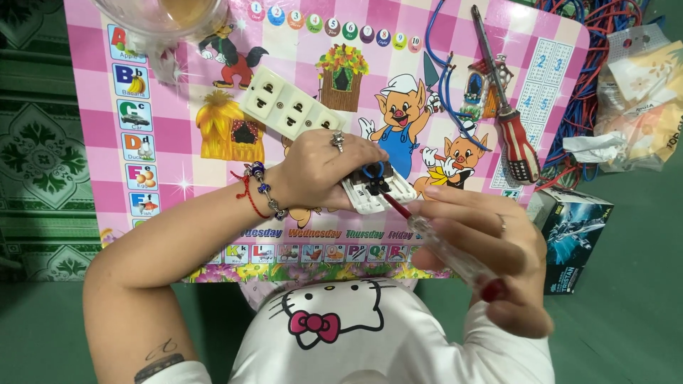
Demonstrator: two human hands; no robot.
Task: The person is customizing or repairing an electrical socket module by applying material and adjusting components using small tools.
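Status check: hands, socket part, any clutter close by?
Left hand grips white socket part. Right hand drives clear-handled screwdriver into it. Socket faceplate just behind.

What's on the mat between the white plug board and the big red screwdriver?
In the head view, blue wires lie on the pink mat between the white socket plate and the red-handled screwdriver, over the cartoon pig pictures.
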